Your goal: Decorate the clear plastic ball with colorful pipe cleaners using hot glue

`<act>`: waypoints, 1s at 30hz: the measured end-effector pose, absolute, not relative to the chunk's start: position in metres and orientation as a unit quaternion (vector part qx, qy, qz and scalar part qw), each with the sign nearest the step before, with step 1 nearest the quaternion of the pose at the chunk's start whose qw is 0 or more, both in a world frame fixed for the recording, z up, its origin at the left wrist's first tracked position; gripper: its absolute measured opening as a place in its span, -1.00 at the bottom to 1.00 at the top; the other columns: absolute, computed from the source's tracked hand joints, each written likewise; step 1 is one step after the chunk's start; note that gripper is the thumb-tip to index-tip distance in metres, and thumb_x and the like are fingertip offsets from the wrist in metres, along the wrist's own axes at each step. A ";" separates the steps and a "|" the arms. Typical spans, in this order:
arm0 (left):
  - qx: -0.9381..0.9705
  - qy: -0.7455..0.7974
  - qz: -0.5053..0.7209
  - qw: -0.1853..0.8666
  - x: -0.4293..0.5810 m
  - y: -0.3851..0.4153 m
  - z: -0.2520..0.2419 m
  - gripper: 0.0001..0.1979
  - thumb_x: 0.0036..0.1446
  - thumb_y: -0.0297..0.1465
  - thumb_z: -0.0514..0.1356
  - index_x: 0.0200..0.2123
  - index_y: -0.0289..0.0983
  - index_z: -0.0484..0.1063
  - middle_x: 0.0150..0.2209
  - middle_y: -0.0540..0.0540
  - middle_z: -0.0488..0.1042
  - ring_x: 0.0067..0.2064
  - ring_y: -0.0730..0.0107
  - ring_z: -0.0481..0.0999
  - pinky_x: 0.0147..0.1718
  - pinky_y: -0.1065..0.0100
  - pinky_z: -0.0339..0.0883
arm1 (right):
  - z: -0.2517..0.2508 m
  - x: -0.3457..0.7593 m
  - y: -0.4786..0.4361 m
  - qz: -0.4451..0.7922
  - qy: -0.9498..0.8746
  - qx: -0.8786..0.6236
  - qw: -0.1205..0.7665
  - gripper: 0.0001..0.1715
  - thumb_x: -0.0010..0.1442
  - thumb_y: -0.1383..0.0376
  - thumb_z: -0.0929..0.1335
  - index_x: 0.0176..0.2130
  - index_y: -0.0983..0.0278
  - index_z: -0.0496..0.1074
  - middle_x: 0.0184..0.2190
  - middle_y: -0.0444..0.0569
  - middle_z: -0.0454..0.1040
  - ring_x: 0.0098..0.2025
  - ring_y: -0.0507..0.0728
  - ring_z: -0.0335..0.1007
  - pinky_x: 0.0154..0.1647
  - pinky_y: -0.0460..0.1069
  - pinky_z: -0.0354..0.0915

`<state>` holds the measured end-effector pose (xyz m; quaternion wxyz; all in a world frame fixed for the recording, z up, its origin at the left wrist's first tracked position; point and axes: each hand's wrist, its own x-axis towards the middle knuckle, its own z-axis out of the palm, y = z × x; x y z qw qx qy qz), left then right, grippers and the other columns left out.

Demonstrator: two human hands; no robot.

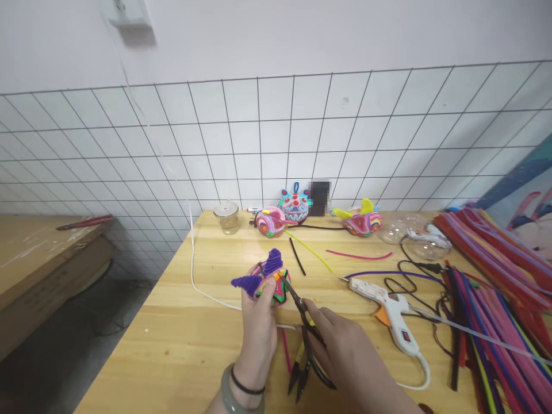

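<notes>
My left hand (259,325) is closed around a small pipe-cleaner figure (280,287) above the front middle of the table. Two purple fins (272,263) stick up from it, and coiled green, orange, pink and black strands cover its body. My right hand (345,348) grips dark-handled scissors (297,299), fingers wrapped around the handles. The scissor tips touch or nearly touch the figure's right side; whether the blades are apart I cannot tell. Below the scissors lies a dark-bladed cutting tool (297,374) with some yellow on it, partly hidden.
A white glue gun (394,310) rests at right with its cable. Bundles of pipe cleaners (483,328) cover the right side. Finished pipe-cleaner figures (295,206) and a glass cup (227,218) stand along the tiled wall. Loose strands (357,255) and a white cord (192,264) lie about.
</notes>
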<state>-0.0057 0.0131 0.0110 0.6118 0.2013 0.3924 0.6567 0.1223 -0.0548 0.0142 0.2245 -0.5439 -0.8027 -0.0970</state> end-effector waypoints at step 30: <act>0.199 0.391 0.641 0.630 -0.003 0.010 0.014 -0.54 -0.24 -0.38 0.41 -0.20 -0.26 0.40 -0.27 -0.05 0.54 -0.27 0.37 0.52 -0.17 0.29 0.34 | 0.008 0.128 -0.040 -0.139 -0.799 -0.562 0.163 -0.79 0.20 0.32 0.23 -0.12 0.30 0.24 -0.48 -0.05 0.50 -0.54 0.14 0.45 -0.58 -0.03 0.06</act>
